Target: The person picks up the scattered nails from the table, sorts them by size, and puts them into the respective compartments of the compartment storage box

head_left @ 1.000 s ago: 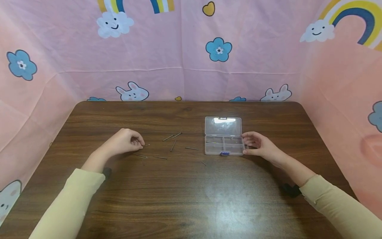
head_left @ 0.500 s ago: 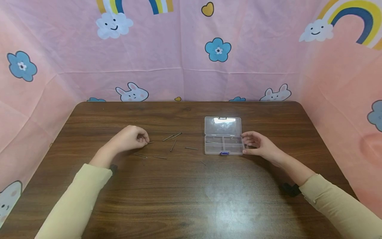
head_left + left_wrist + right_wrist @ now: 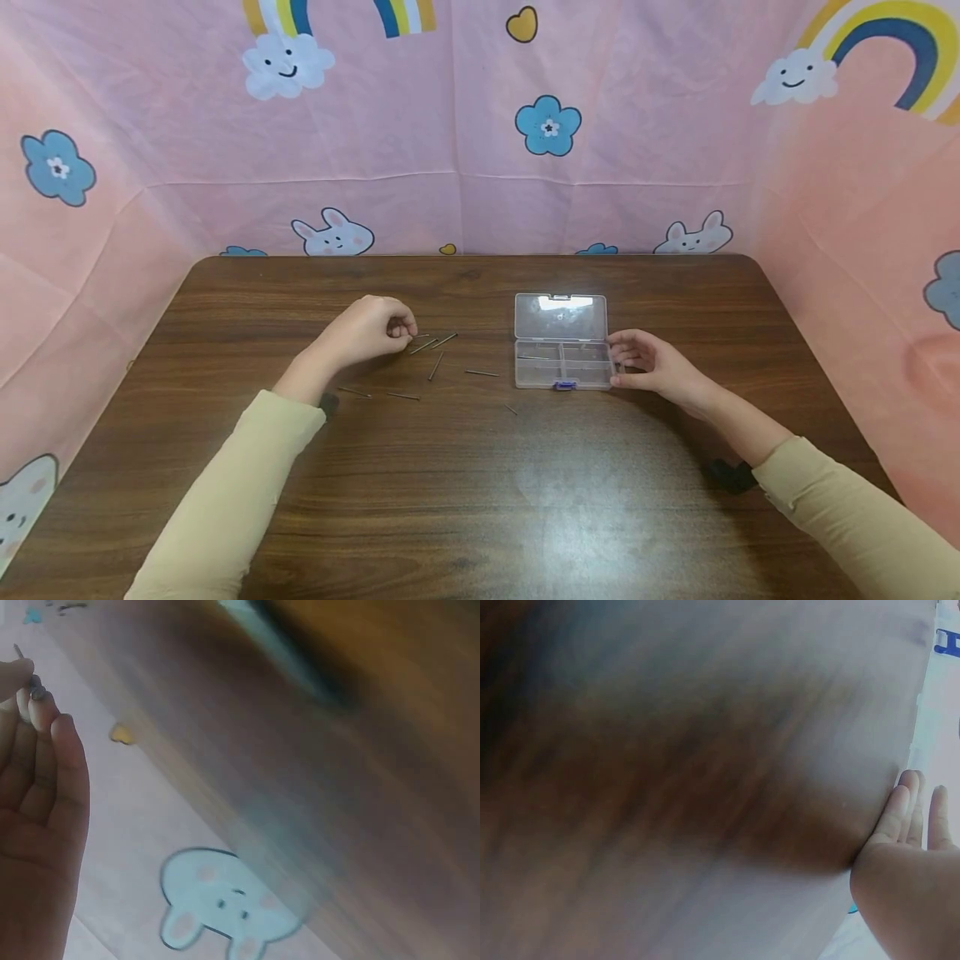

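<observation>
While left hand (image 3: 372,329) pinches nail (image 3: 37,693), right hand (image 3: 656,365) holds box (image 3: 587,377) | brown wood table (image 3: 420,483) | pink printed cloth (image 3: 645,133) behind

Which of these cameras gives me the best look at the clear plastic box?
The head view: it shows nearly the whole box, open lid, compartments and blue latch. The right wrist view catches only part, with the latch, at the frame's right edge; I can't make it out in the left wrist view.

The clear box (image 3: 540,323) stood open, one nail (image 3: 532,358) inside. Loose nails (image 3: 436,366) lay scattered — the left hand (image 3: 367,331) pinched another nail (image 3: 422,336).
</observation>
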Available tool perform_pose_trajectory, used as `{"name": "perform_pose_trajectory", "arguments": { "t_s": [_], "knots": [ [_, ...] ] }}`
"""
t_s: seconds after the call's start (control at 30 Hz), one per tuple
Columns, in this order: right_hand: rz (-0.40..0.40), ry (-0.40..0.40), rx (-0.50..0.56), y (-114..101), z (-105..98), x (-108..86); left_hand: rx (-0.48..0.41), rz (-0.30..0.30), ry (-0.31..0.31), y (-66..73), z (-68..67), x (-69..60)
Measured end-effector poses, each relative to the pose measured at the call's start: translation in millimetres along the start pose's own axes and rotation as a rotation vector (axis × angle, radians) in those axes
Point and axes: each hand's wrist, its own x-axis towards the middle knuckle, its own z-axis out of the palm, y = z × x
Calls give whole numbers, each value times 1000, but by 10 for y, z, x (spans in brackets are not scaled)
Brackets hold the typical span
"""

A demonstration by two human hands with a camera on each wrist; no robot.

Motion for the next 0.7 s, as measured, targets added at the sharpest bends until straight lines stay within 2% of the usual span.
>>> {"name": "perform_pose_trajectory", "arguments": {
  "t_s": [0.3,0.53,0.7],
  "knots": [
    [-1,0,-4,-4,-3,-1,1,74,23,307,68,265],
    [7,-3,-2,-11,1,1,-14,108,6,532,161,436],
    [4,-3,-5,-12,-1,1,-18,155,2,660,254,548]
  ]
}}
